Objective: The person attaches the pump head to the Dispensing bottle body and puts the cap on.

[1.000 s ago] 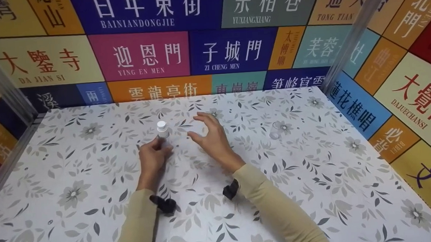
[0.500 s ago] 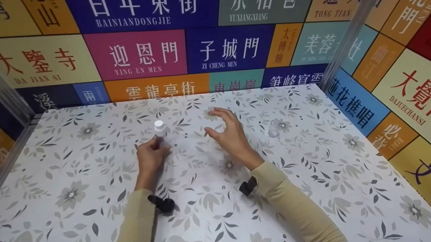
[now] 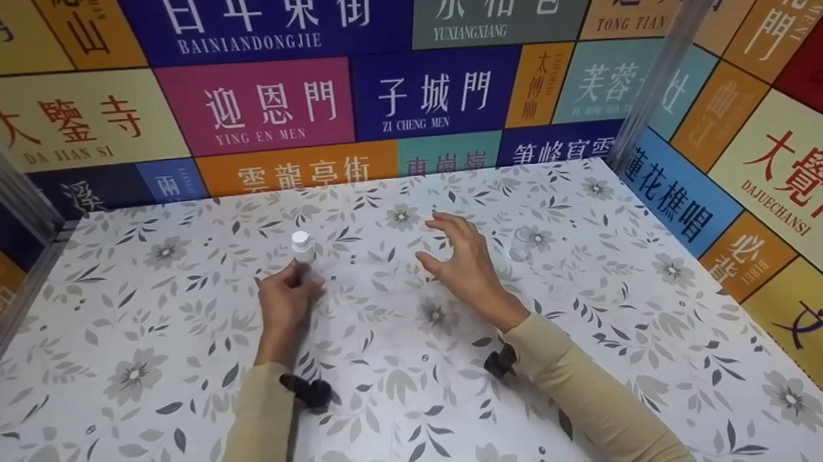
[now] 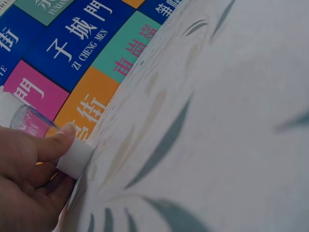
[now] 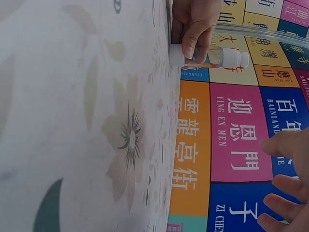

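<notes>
My left hand pinches the lower part of a small clear bottle with a white cap, upright on the table. From the left wrist, the thumb presses against its side, just above a white base. The right wrist view shows the whole bottle, clear between its white ends, with the left hand around its middle. My right hand is in the air to the right, thumb and fingers spread and bent, holding nothing. Beyond it a clear, see-through cylindrical piece lies on the table; its kind is unclear.
A white cloth with grey leaves and flowers covers the table. Colourful panels with lettering stand along the back and right side. Clear upright strips mark the corners. Each wrist carries a black camera.
My right hand has moved away from the bottle to the right, toward the clear piece, with its fingers still apart. My left hand stays on the bottle.
</notes>
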The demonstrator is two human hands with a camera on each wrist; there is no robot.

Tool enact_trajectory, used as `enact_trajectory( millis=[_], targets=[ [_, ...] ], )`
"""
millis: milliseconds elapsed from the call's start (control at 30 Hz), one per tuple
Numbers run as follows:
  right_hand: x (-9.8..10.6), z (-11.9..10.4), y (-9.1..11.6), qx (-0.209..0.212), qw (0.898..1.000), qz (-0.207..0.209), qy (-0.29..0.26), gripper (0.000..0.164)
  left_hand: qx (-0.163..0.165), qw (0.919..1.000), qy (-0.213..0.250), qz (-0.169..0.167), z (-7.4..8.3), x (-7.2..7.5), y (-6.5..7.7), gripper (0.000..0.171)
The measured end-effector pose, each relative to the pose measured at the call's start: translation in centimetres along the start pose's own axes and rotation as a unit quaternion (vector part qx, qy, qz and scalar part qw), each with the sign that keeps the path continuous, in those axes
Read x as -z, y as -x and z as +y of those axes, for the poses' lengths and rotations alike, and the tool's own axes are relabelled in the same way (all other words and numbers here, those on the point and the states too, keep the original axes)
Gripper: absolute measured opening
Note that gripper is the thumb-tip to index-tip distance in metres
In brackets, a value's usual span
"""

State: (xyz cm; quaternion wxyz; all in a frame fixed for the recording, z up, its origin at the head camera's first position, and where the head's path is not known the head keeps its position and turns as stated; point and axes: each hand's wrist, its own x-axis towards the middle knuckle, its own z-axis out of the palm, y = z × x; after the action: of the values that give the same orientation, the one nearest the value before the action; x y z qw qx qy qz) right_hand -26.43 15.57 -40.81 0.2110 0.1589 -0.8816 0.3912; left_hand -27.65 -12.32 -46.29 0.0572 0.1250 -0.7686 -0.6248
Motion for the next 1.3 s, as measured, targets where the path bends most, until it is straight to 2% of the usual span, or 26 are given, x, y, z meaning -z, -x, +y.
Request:
enact_trajectory(
  millis=[167, 433, 467, 1000, 1200, 1300],
  targets=[
    [0.8, 0.9, 0.6, 0.003, 1.000, 0.007, 0.005, 0.048, 0.000, 0.9999, 0.017, 0.000, 0.1, 0.0, 0.0, 0.051],
    [1.8, 1.8, 1.9, -0.010, 1.000, 0.008, -0.010, 0.049, 0.001, 0.9999, -0.010, -0.006, -0.1, 0.2, 0.1, 0.059],
    [1.9, 1.9, 2.0, -0.012, 1.000, 0.008, -0.010, 0.049, -0.003, 0.9997, -0.024, -0.002, -0.1, 0.2, 0.0, 0.059],
    [4.7, 5.0, 2.9, -0.024, 0.999, 0.016, 0.038, 0.050, -0.004, 1.0000, -0.006, 0.002, -0.1, -0.1, 0.1, 0.056],
    [6.1, 6.0, 2.8, -0.072, 0.996, 0.006, 0.051, 0.052, 0.008, 0.9998, 0.016, -0.010, 0.0, -0.2, 0.0, 0.059],
    [6.3, 6.3, 2.8, -0.088, 0.995, -0.002, 0.055, 0.054, -0.004, 0.9999, -0.011, -0.006, -0.1, 0.1, 0.0, 0.057]
  ],
)
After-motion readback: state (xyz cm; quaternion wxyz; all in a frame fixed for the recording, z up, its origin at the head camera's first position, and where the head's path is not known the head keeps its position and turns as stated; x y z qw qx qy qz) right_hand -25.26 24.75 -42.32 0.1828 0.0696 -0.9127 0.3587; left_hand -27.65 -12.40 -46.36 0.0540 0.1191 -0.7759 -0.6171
